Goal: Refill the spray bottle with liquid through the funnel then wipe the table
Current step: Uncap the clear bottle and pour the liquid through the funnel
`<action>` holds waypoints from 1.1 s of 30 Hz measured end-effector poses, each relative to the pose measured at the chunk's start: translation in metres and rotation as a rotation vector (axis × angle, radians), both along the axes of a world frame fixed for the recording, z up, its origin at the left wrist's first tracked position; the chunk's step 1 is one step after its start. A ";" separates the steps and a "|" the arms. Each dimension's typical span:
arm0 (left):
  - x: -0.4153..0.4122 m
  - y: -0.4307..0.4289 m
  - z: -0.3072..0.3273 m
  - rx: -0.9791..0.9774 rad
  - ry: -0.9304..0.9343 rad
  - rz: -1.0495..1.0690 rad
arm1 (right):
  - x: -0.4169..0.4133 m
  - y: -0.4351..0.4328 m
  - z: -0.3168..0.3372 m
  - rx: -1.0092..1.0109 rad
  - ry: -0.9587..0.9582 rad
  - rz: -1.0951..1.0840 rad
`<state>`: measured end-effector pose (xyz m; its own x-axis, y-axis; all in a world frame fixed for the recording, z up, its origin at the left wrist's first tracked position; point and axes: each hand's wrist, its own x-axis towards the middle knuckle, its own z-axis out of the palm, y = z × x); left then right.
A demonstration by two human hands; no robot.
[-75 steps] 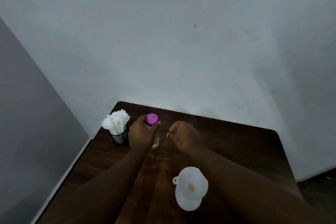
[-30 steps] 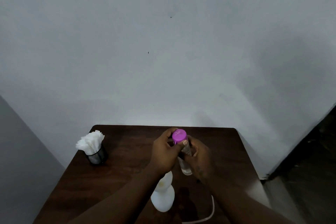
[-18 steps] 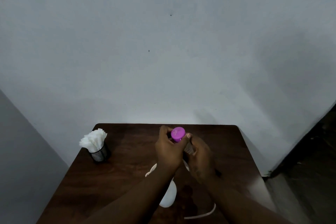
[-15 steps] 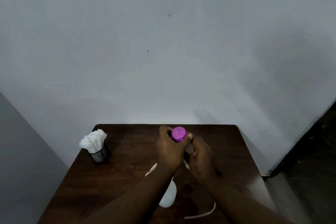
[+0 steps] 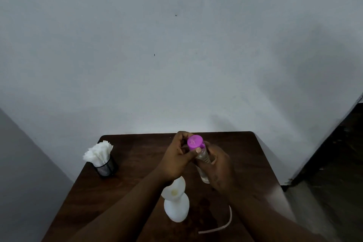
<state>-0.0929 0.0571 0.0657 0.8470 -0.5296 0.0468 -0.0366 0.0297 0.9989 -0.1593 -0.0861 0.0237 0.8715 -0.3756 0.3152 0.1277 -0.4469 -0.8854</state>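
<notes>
A small clear bottle point(image 5: 204, 160) with a purple cap point(image 5: 194, 141) is held up above the dark wooden table point(image 5: 137, 163). My right hand point(image 5: 218, 165) grips its body from the right. My left hand point(image 5: 176, 157) pinches the purple cap with thumb and fingers. Below them stands the white spray bottle point(image 5: 177, 209) with a white funnel point(image 5: 173, 189) seated in its neck; my left forearm hides part of the funnel.
A black mesh cup of white napkins point(image 5: 101, 158) stands at the table's back left corner. A thin white tube point(image 5: 222, 224) lies curved on the table to the right of the spray bottle. The grey wall runs behind the table; dark floor lies to the right.
The clear bottle was lifted from beside the napkin cup to the middle above the funnel, and my right hand took its body. In the last half second the hands have barely moved.
</notes>
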 end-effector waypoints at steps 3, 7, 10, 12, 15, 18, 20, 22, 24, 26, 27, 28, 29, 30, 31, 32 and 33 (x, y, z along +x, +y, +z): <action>-0.002 -0.003 0.000 0.035 -0.027 0.053 | 0.000 0.000 0.000 0.001 0.011 -0.001; 0.001 0.001 0.002 0.057 0.025 -0.043 | 0.001 -0.003 0.003 0.035 0.008 0.025; 0.007 0.004 0.004 0.052 -0.016 -0.073 | 0.002 -0.004 0.004 0.037 -0.003 0.034; 0.007 0.003 0.005 0.048 -0.041 -0.030 | 0.003 -0.001 0.006 0.033 -0.019 0.036; 0.005 -0.001 0.002 0.074 -0.052 0.052 | 0.002 0.001 0.008 0.014 -0.023 0.035; 0.004 -0.002 0.001 0.062 -0.024 0.045 | 0.002 0.000 0.010 0.016 -0.029 0.038; 0.005 0.000 0.000 0.053 -0.022 0.014 | 0.003 -0.002 0.009 -0.003 -0.040 0.027; 0.007 0.000 0.000 0.062 -0.091 0.008 | 0.003 -0.001 0.007 -0.020 -0.030 0.009; 0.005 -0.002 -0.001 0.081 -0.137 0.058 | 0.004 0.001 0.006 -0.023 -0.017 0.006; 0.004 -0.004 -0.002 0.084 -0.145 0.120 | 0.005 0.002 0.006 -0.035 -0.010 0.005; 0.005 -0.004 -0.003 0.084 -0.142 0.133 | 0.004 0.002 0.007 -0.036 -0.013 0.005; 0.005 -0.004 -0.003 0.088 -0.135 0.124 | 0.004 0.001 0.007 -0.039 -0.015 0.003; 0.006 -0.003 -0.003 0.101 -0.128 0.092 | 0.004 0.000 0.006 -0.040 -0.016 0.007; 0.007 -0.001 -0.002 0.112 -0.120 0.046 | 0.003 -0.001 0.005 -0.039 -0.014 0.014; 0.008 0.001 0.000 0.117 -0.115 -0.003 | 0.003 -0.002 0.002 -0.037 -0.010 0.018; 0.010 0.003 0.001 0.112 -0.109 -0.038 | 0.002 -0.002 0.000 -0.037 -0.005 0.018; 0.010 0.005 0.002 0.124 -0.127 -0.056 | 0.002 -0.002 -0.002 -0.036 -0.002 0.015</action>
